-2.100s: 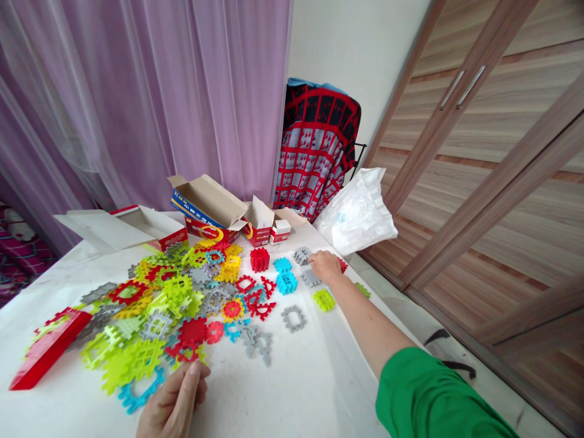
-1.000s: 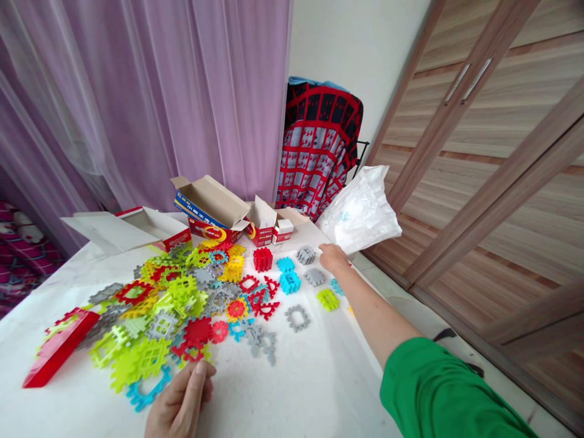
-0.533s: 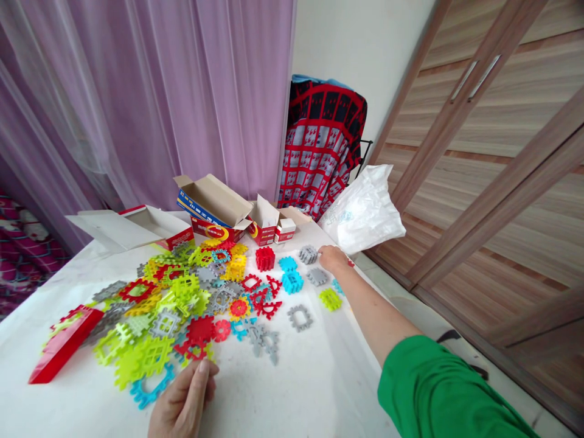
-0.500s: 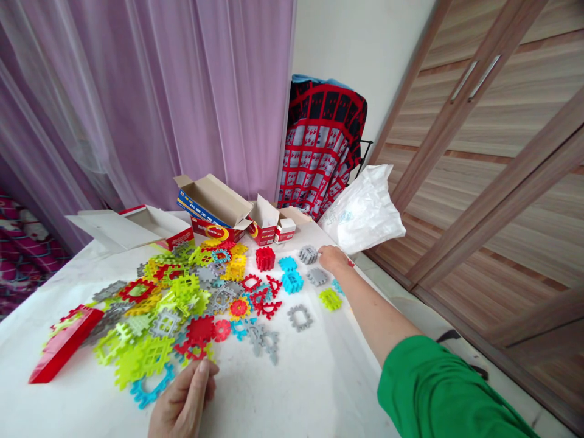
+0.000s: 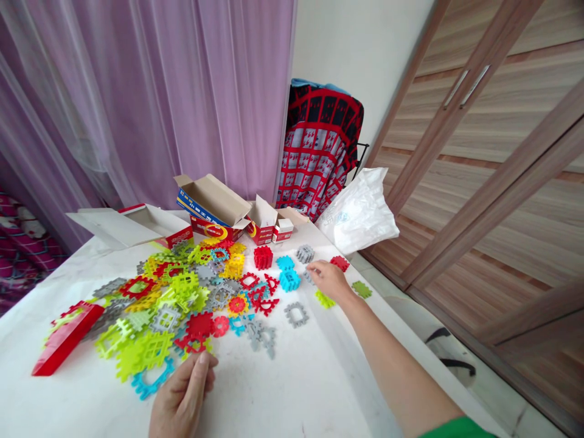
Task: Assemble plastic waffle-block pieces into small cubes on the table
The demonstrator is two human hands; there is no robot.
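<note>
My right hand (image 5: 329,281) is over a grey toothed plastic building piece (image 5: 308,277) on the table, its fingers reaching out and partly covering it. Just beyond the fingertips stands a stack of grey pieces (image 5: 305,253). Blue pieces (image 5: 289,280) lie to its left, and a lime piece (image 5: 325,298) is partly hidden beneath the hand. My left hand (image 5: 183,389) rests closed at the near edge of a mixed heap of building pieces (image 5: 182,295), thumb against the index finger, with nothing visible in it. A blue frame piece (image 5: 152,380) lies beside it.
Opened cardboard boxes (image 5: 214,198) line the back of the white table (image 5: 292,395). A red stack (image 5: 263,258) stands before them. A red piece (image 5: 339,263) and a green piece (image 5: 362,289) lie near the right edge. A white plastic bag (image 5: 360,213) is at the back right corner.
My right hand has come nearer and slightly left, from beside the grey stack to over the single grey piece. The red and green pieces at the right edge are now uncovered. My left hand stays put.
</note>
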